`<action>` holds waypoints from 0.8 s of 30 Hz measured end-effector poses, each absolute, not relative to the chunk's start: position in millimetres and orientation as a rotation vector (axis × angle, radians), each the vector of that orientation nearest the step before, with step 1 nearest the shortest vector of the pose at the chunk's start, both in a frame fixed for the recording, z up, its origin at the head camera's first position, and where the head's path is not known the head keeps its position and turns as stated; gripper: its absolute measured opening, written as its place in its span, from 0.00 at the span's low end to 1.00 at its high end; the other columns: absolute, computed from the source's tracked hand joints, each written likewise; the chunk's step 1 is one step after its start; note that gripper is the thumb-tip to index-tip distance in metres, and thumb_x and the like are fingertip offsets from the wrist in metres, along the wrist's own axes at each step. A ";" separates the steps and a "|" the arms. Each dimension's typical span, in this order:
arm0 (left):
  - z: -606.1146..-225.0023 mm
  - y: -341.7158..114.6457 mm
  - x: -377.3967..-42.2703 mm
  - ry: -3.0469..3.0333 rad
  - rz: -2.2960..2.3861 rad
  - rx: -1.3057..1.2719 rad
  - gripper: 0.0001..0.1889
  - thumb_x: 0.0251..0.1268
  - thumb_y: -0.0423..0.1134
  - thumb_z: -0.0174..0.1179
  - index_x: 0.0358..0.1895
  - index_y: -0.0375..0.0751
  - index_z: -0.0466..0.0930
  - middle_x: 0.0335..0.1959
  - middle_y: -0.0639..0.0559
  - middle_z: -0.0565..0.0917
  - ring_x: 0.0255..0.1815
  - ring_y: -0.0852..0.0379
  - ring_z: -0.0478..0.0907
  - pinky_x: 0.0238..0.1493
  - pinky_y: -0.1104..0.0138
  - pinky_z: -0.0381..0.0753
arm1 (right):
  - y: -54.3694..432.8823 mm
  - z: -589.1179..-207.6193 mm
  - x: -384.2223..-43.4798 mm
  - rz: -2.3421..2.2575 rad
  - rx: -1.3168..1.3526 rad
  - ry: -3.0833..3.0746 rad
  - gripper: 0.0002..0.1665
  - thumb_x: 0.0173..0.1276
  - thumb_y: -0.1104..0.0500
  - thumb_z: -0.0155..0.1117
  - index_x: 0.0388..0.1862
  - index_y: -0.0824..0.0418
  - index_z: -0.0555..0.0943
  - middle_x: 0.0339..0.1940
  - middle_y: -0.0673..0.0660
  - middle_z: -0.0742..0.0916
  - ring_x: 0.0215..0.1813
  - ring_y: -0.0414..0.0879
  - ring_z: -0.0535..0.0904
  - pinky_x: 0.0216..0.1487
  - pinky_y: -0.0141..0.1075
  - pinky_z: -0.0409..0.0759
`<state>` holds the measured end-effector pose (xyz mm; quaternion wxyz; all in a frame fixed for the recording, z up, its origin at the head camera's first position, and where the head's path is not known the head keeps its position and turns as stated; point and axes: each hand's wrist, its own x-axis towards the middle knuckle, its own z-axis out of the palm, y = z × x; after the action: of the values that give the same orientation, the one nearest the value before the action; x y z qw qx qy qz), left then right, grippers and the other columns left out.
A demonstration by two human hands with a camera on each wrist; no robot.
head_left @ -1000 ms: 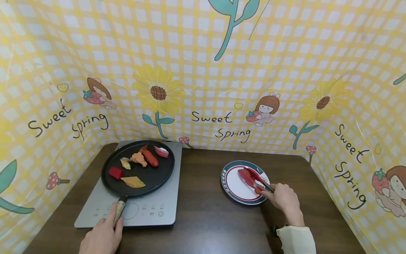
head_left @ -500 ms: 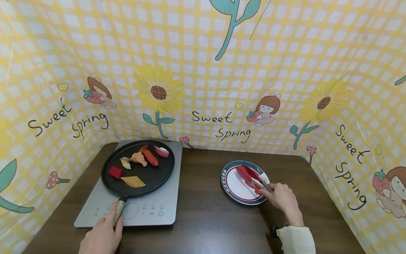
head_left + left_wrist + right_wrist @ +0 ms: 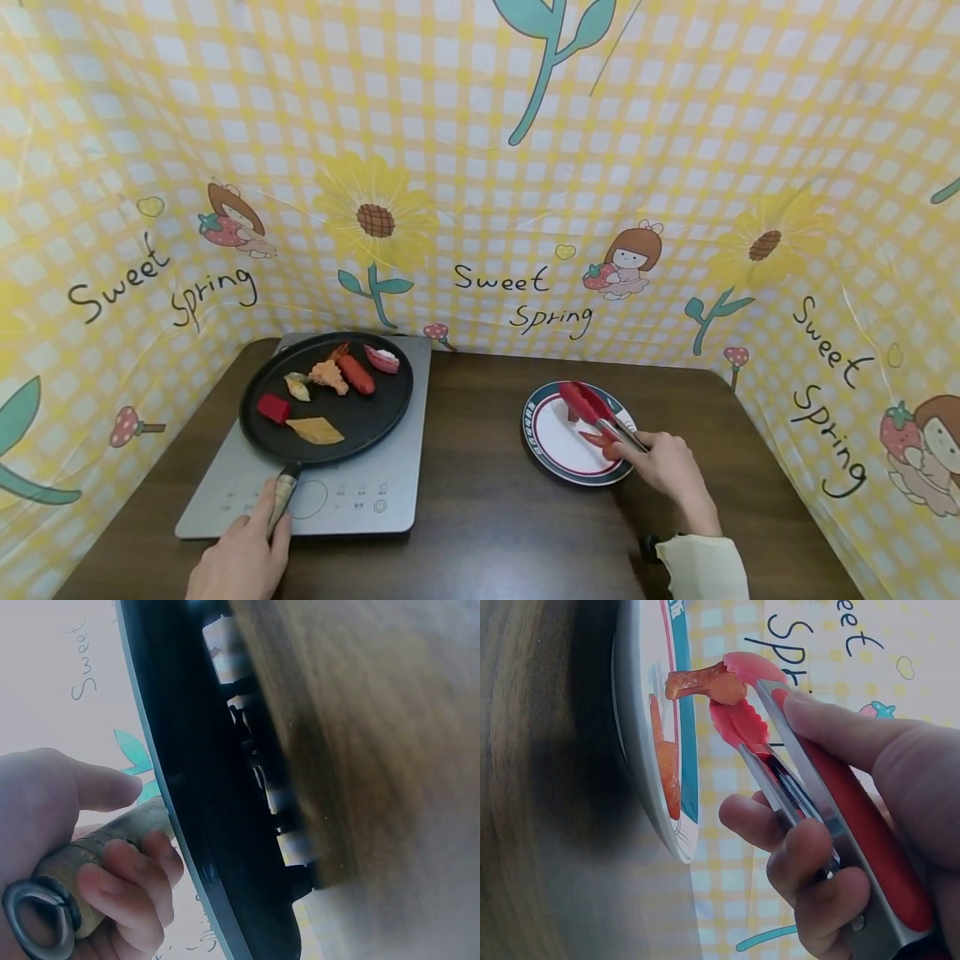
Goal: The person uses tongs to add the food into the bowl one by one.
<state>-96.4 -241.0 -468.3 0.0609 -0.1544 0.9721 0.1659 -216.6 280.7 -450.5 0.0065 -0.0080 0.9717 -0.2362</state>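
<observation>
My left hand grips the handle of a flat black frying pan on the left. In the left wrist view, fingers curl round that handle, with a metal ring at its end. My right hand holds metal tongs with red scalloped tips. As the right wrist view shows, the tips pinch a brown piece of food shaped like a small drumstick, close over a white plate with a green rim. An orange-red food piece lies on the plate, below the tongs.
The pan stands on a silver induction cooker. In it lie a sausage, a red block, a yellow flat piece and several other food pieces. A yellow checked cloth rises behind the brown table.
The tongs' tips have come closer together round the drumstick-shaped piece and moved up toward the plate's far rim. My left hand and the pan stay where they were.
</observation>
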 end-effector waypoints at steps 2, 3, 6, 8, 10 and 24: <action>-468.6 -240.9 -96.4 2.943 0.502 -0.467 0.32 0.70 0.51 0.49 0.69 0.35 0.55 0.30 0.39 0.77 0.23 0.39 0.76 0.26 0.45 0.73 | 281.1 -450.7 -216.8 -0.757 -0.015 3.024 0.27 0.62 0.40 0.64 0.44 0.63 0.84 0.20 0.53 0.74 0.28 0.48 0.70 0.26 0.37 0.63; -468.7 -240.9 -96.3 2.945 0.502 -0.465 0.32 0.70 0.51 0.49 0.69 0.35 0.55 0.30 0.38 0.77 0.23 0.39 0.76 0.26 0.45 0.73 | 281.4 -450.7 -216.9 -0.769 -0.006 3.014 0.27 0.62 0.41 0.64 0.45 0.63 0.84 0.20 0.53 0.74 0.28 0.48 0.70 0.26 0.37 0.63; -468.6 -240.8 -96.3 2.950 0.498 -0.461 0.32 0.70 0.51 0.49 0.69 0.35 0.55 0.30 0.38 0.77 0.23 0.39 0.76 0.26 0.45 0.73 | 283.0 -451.4 -217.3 -0.796 -0.003 3.000 0.30 0.63 0.41 0.63 0.50 0.65 0.83 0.19 0.52 0.74 0.27 0.47 0.70 0.25 0.37 0.64; -468.2 -241.0 -96.3 2.948 0.497 -0.460 0.32 0.70 0.51 0.49 0.69 0.35 0.55 0.30 0.38 0.77 0.23 0.39 0.76 0.26 0.45 0.73 | 284.2 -451.9 -217.4 -0.842 0.012 2.980 0.32 0.64 0.40 0.62 0.54 0.65 0.81 0.17 0.52 0.75 0.24 0.46 0.70 0.24 0.36 0.65; -467.7 -241.0 -96.3 2.944 0.495 -0.460 0.33 0.70 0.51 0.49 0.69 0.35 0.55 0.30 0.38 0.77 0.23 0.39 0.76 0.26 0.45 0.73 | 285.4 -452.6 -217.4 -0.891 0.036 2.958 0.33 0.64 0.40 0.62 0.55 0.65 0.80 0.14 0.52 0.75 0.20 0.45 0.70 0.22 0.36 0.65; -466.8 -239.2 -95.7 2.957 0.490 -0.462 0.32 0.70 0.50 0.49 0.69 0.35 0.55 0.28 0.39 0.77 0.21 0.41 0.75 0.25 0.47 0.73 | 291.2 -446.2 -215.8 -1.109 0.108 2.827 0.41 0.58 0.32 0.61 0.56 0.63 0.80 0.10 0.53 0.74 0.13 0.44 0.69 0.17 0.35 0.67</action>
<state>-95.7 -239.2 -466.8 0.0544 -0.1521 0.9736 0.1613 -215.8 291.2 -446.2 0.0515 0.0356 0.9292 -0.3643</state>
